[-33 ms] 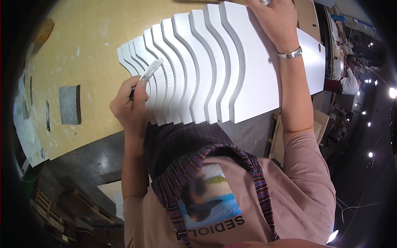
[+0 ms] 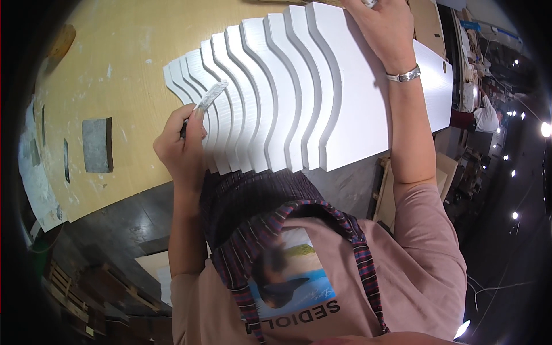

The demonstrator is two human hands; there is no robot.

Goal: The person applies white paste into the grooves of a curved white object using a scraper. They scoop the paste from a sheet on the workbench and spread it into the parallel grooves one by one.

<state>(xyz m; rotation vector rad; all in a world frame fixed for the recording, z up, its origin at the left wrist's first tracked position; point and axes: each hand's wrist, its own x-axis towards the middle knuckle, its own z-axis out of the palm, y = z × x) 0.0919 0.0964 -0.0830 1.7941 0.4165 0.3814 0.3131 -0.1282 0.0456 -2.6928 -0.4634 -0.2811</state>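
The step in hand looks like blade work at the wavy edges of the white boards (image 2: 362,98), which lie in overlapping steps over the yellow table (image 2: 123,52). The left hand (image 2: 181,136) has its fingers wrapped round a putty knife (image 2: 213,94), its white-smeared blade above the narrower steps (contact is unclear). The right hand (image 2: 388,37) is cut off above, so its grip cannot be told. A next stroke would call for light, level pressure. No container is discernible near the hands.

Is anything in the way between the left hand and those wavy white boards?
No obstacle shows; only the white-smeared flat tool held in the left hand extends over the wavy white boards.
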